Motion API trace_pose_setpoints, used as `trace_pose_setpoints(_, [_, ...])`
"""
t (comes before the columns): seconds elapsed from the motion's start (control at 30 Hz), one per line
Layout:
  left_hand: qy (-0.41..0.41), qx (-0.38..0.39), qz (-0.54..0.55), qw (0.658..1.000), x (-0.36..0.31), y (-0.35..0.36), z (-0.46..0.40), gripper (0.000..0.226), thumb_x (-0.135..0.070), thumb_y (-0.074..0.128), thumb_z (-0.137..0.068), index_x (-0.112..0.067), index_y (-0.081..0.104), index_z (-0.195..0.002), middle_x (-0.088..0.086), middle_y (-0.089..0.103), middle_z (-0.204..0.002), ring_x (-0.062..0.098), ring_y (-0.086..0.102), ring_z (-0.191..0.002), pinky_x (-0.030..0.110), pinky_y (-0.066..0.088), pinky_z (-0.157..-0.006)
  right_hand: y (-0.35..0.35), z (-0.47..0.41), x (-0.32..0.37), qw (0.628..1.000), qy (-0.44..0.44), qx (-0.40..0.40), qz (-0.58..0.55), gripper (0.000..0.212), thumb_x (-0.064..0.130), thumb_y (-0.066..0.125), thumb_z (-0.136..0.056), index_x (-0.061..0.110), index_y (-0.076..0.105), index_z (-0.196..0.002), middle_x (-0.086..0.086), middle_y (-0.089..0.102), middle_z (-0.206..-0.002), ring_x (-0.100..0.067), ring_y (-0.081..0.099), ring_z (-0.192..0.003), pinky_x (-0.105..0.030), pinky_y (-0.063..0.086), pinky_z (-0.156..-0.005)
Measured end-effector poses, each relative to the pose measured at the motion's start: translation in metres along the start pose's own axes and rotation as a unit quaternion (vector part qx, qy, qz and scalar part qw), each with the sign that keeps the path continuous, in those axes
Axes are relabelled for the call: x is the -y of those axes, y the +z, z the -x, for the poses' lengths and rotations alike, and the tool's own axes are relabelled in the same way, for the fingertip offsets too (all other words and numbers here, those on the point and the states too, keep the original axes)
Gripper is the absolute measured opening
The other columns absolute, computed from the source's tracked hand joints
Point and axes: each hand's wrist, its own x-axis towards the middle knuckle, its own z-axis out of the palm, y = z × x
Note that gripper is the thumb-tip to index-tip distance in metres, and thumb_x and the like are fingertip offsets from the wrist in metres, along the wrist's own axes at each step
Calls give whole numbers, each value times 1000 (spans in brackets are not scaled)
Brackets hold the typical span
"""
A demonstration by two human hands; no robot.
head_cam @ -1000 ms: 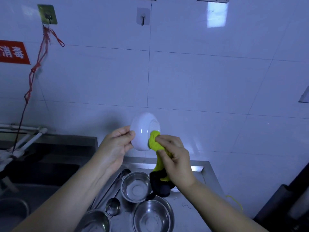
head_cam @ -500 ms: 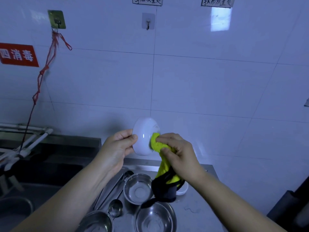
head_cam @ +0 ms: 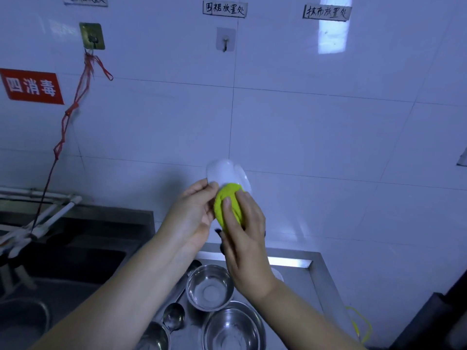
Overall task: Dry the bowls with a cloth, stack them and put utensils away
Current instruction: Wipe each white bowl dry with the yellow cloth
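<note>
Head view: drying step in hand. Left hand grips white bowl by its rim, held up over the surface. Right hand, fingers curled, presses yellow cloth against it. Bowl tipped on edge, which way it opens unclear (round, no long axis). Next, in my judgement: finish wipe, stack w/ steel bowls below.

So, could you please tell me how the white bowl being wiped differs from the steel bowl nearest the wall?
The white bowl is matte white; the steel bowl is shiny metal. The white bowl is held up on edge by the left hand; the steel bowl sits upright on the counter. The yellow cloth touches only the white bowl. Both are round.
</note>
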Motion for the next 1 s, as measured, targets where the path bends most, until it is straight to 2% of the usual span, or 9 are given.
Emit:
trace_pose_setpoints(0.23, [-39, 4, 73, 997, 15, 5, 10, 22, -3, 47, -95, -14, 59, -78, 0, 68, -69, 7, 67, -62, 17, 54, -59, -11, -25, 1, 997, 66, -50, 7, 48, 23, 37, -95, 17, 40, -143, -8, 34, -147, -20, 30, -134, -32, 25, -110])
trace_pose_setpoints(0.4, [-66, -18, 105, 992, 14, 9, 10, 20, -5, 49, -95, -13, 59, -80, -1, 70, -65, 5, 68, -60, 16, 54, -57, -6, -20, -4, 998, 24, -60, 13, 41, 26, 36, -99, 19, 45, -139, -6, 36, -145, -23, 32, -135, -34, 24, -110])
trace_pose_setpoints(0.5, [-87, -47, 157, 983, 16, 5, 11, 18, -6, 46, -97, -10, 56, -83, 3, 69, -65, 8, 68, -64, 25, 56, -73, -11, -9, -9, 992, 71, -75, -72, 44, 35, 27, -101, 25, 42, -141, 2, 29, -147, -22, 28, -137, -33, 25, -111])
trace_pose_setpoints(0.57, [-96, -53, 180, 978, 20, 2, 12, 15, -7, 45, -98, -7, 57, -89, 7, 73, -77, 12, 70, -74, 30, 54, -83, -14, -8, -8, 974, 136, -96, -155, 42, 33, 30, -101, 24, 45, -139, -1, 29, -145, -19, 29, -138, -26, 24, -112])
trace_pose_setpoints(0.67, [-97, -34, 208, 973, 23, 0, 16, 19, -7, 44, -97, -8, 59, -87, 7, 73, -84, 12, 72, -75, 30, 58, -76, -20, -17, -8, 907, 271, -153, -284, 40, 20, 35, -96, 33, 51, -131, 7, 41, -140, -4, 38, -133, -24, 27, -112])
trace_pose_setpoints(0.73, [-90, -12, 190, 978, 26, -4, 18, 23, -7, 42, -98, -11, 61, -85, 3, 74, -86, 10, 71, -78, 28, 57, -78, -25, -24, -11, 854, 352, -163, -347, 41, 18, 38, -93, 38, 59, -122, 12, 52, -134, -4, 47, -126, -32, 34, -110])
trace_pose_setpoints(0.8, [-79, 17, 145, 986, 30, -10, 18, 23, -5, 40, -97, -12, 60, -88, 0, 73, -86, 8, 70, -79, 24, 56, -79, -32, -31, -15, 818, 403, -148, -383, 41, 8, 40, -94, 31, 65, -117, 7, 61, -127, -11, 56, -119, -33, 43, -103])
trace_pose_setpoints(0.93, [-65, 74, 34, 995, 34, -24, 16, 11, -4, 56, -82, -8, 62, -90, 2, 71, -84, 12, 65, -79, 23, 56, -71, -51, -45, -22, 831, 399, -89, -377, 43, -7, 33, -91, 9, 67, -113, 4, 70, -108, -4, 65, -92, -13, 50, -73])
trace_pose_setpoints(1.0, [-52, 119, -70, 989, 33, -32, 16, 15, -6, 63, -77, -8, 65, -91, 2, 71, -85, 12, 63, -79, 21, 52, -73, -56, -47, -24, 843, 382, -53, -375, 42, -8, 33, -89, 7, 68, -107, 2, 72, -106, -7, 65, -96, -13, 49, -74])
